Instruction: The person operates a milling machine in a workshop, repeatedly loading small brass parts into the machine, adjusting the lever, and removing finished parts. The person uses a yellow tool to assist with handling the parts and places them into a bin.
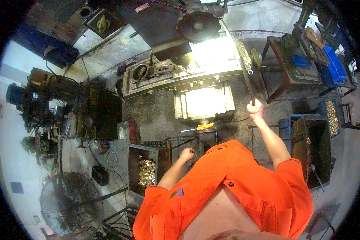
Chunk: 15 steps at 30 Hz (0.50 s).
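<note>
Stage: judging from the posture, the work stood mid-cycle, with the machine being operated by hand; no finished piece was visible at the machine table, which was washed out by lamp glare.
Right hand (255, 109): raised, its grip clamped around the lower end of the long lever (244, 68), which ran up and back toward the drill head (198, 25).
Left hand (187, 154): low in front of the orange shirt (232, 188), grip closed in a fist on a small dark handle (193, 151); what the handle belonged to could not be told.
Machine table (204, 102): just ahead of the person, below the drill head, too bright to read any workpiece on it.
Done: a heap of brass parts (147, 172) lay in the open bin (137, 160) by the left hand; whether these were finished or raw could not be told.
Left: a second lot of brass parts filled the blue crate (332, 116) at the right; again their state was unclear.
Count, hands: two, both the person's own, both occupied.
Count, levers: one.
Count, brass heaps: two, too many pieces in each to count.
Count, bins: the one at the left, one dark empty-looking tub (314, 148) at the right, and the blue crate behind it.
Count, fans: one floor fan (70, 206), lower left.
Count, other machines: one dark machine (68, 106) at the left, well apart from the hands.
</note>
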Available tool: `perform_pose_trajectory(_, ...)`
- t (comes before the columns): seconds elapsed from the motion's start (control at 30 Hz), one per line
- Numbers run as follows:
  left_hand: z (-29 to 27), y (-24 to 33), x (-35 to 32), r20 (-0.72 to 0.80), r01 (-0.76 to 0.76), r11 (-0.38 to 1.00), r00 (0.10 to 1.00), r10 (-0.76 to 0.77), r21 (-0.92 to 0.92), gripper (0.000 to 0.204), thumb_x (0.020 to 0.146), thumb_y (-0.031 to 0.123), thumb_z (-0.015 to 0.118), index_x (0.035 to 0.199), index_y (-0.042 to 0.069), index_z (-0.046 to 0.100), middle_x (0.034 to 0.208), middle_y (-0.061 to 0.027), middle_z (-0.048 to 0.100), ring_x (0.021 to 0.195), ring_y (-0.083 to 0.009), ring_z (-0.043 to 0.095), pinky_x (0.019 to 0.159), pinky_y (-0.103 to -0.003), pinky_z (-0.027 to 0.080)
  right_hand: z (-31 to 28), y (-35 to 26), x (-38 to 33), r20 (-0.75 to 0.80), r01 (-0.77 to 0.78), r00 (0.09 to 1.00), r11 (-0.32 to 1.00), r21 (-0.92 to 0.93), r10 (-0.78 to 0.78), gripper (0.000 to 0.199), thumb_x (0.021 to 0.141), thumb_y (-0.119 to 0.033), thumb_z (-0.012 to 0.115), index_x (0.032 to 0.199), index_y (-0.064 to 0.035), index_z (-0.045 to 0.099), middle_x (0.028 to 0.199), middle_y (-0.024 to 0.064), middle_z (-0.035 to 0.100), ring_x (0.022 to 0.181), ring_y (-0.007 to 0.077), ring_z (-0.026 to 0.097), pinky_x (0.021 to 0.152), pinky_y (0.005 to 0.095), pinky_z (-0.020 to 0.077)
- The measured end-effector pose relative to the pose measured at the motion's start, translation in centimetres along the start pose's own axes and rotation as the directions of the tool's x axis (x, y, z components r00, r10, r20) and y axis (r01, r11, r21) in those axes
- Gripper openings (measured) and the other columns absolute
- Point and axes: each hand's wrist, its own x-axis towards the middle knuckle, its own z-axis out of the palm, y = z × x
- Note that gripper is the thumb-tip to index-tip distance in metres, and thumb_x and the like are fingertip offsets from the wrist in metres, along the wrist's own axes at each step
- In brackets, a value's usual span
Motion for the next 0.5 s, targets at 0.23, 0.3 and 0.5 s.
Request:
perform_pose_trajectory(0.23, 0.3, -0.9, 0.7, 0.001, 0.008, 0.999, 1.0, -0.008, 0.042, 0.026, 0.074, 0.01, 0.051, 0.095, 0.008, 0.066, 0.079, -0.0152, 0.065, 0.052, -0.0215, 0.063, 0.059, -0.034, 0.052, 1.2, 1.6, 0.9, -0.074, 0.012, 0.997, 0.994, -0.105, -0.02, 0.006, 0.069, -0.012, 0.049, 0.068, -0.0055, 0.05, 0.054, 0.0099, 0.047, 0.048, 0.0193, 0.046, 0.048, 0.0318, 0.0392)
perform_pose_trajectory(0.3, 0.4, -1.1, 0.6, 0.009, -0.011, 0.999, 1.0, 0.01, 0.052, 0.027, 0.073, 0.009, 0.051, 0.095, 0.008, 0.066, 0.078, -0.0149, 0.065, 0.051, -0.021, 0.063, 0.057, -0.034, 0.051, 1.4, 1.5, 0.9, -0.072, 0.032, 0.997, 0.995, -0.099, -0.039, 0.007, 0.069, -0.012, 0.05, 0.068, -0.005, 0.05, 0.053, 0.0102, 0.047, 0.048, 0.0203, 0.045, 0.048, 0.0325, 0.0392)
perform_pose_trajectory(0.5, 0.4, -0.6, 0.2, 0.005, 0.009, 0.999, 1.0, -0.009, 0.033, 0.027, 0.073, 0.008, 0.051, 0.097, 0.006, 0.064, 0.073, -0.0143, 0.064, 0.051, -0.02, 0.062, 0.055, -0.033, 0.05, 1.8, 2.2, 1.5, -0.073, 0.086, 0.993, 0.995, -0.05, -0.089, 0.005, 0.069, -0.009, 0.05, 0.068, -0.0042, 0.051, 0.052, 0.0097, 0.047, 0.046, 0.0199, 0.044, 0.047, 0.0326, 0.0386)
